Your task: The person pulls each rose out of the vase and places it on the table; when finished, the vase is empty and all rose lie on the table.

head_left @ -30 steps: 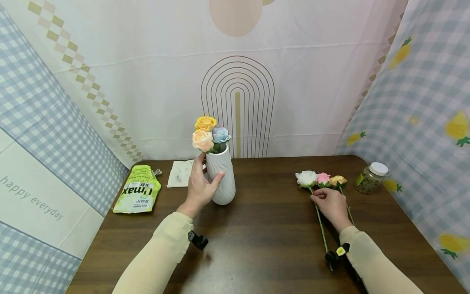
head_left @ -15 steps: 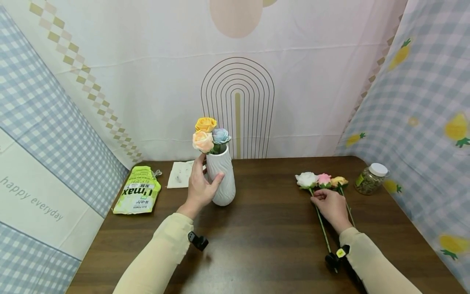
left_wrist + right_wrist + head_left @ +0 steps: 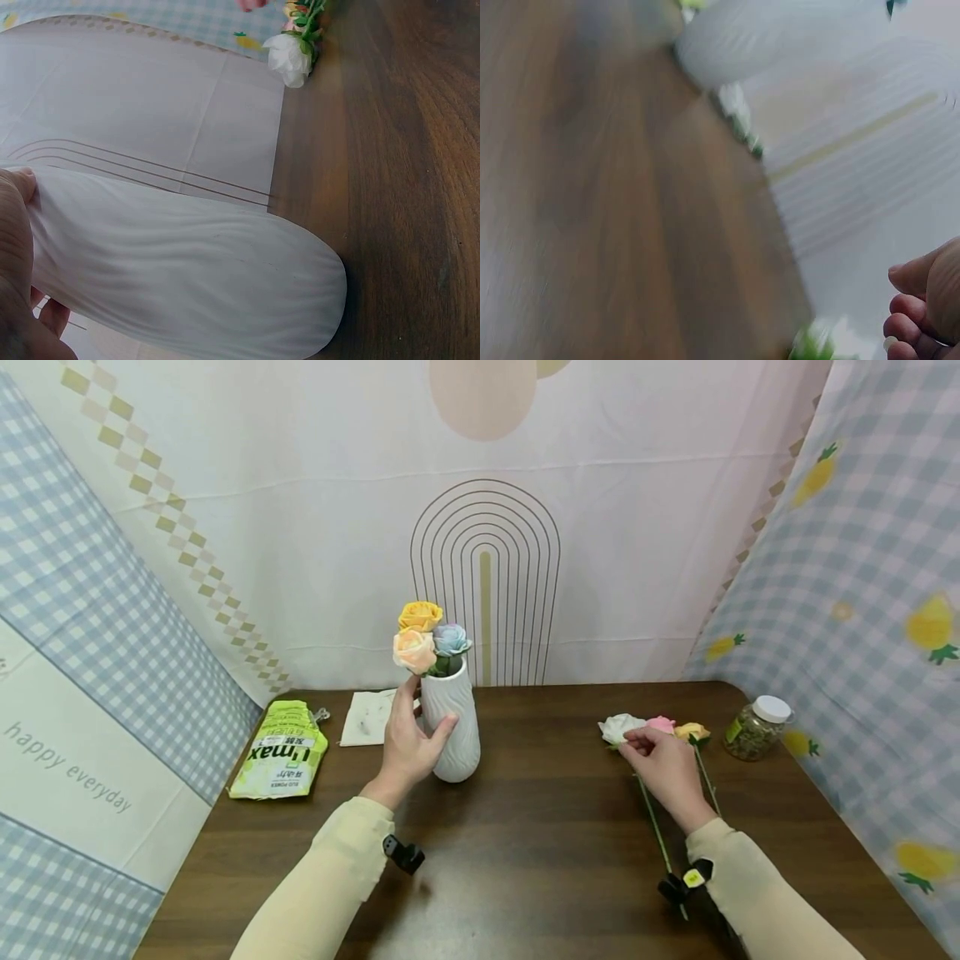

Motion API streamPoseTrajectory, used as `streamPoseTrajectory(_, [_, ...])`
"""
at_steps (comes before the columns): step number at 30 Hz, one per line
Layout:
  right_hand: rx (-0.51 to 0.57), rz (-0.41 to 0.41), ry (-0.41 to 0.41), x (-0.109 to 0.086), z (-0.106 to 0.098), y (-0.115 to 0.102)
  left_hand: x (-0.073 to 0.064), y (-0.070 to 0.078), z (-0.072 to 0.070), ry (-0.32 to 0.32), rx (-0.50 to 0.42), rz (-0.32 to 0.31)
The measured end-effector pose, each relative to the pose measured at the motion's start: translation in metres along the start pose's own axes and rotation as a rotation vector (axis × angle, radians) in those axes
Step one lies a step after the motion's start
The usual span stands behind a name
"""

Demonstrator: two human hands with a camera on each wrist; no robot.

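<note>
Currently, the left hand [image 3: 412, 739] is gripping the white vase [image 3: 456, 739], which is standing upright on the counter [image 3: 540, 843]. Well to its right, the white flower [image 3: 617, 727] is lying with its stem [image 3: 658, 832] running from the bloom toward the near side. The right hand [image 3: 666, 770], clearly the nearer one, is reaching over the stem just below the bloom, fingertips bunched together; whether they are pinching it, I cannot tell.

"What do we see at the left?"
"We see a green bag [image 3: 279, 753] near a white sheet [image 3: 365, 718]."
"And at the right?"
"We see a jar [image 3: 750, 737] (its lid [image 3: 772, 709] is white) near checked cloth [image 3: 847, 677]."
</note>
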State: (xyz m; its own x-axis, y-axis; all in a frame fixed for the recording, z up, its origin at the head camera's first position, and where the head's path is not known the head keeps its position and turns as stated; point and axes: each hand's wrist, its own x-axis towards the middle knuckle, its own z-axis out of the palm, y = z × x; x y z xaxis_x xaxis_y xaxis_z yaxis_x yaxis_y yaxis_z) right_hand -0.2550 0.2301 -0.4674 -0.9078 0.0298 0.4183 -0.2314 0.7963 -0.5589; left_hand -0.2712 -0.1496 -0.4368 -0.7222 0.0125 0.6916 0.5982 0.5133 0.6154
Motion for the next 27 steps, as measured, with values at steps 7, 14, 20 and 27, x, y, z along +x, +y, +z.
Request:
streamPoseTrajectory(7, [0.13,-0.091,-0.001,0.011,-0.002,-0.06,0.0,0.0,0.0,0.003,0.0,0.001])
streamPoseTrajectory(14, [0.312,-0.125,-0.055,0.025,0.003,-0.115,0.0,0.0,0.0,0.016,-0.003,0.006])
streamPoseTrajectory(20, [0.437,-0.129,-0.095,0.04,0.011,-0.156,0.0,-0.001,-0.001,0.019,0.003,0.011])
streamPoseTrajectory(27, [0.531,-0.146,-0.108,0.056,0.024,-0.187,0.0,0.0,0.0,0.007,-0.012,0.013])
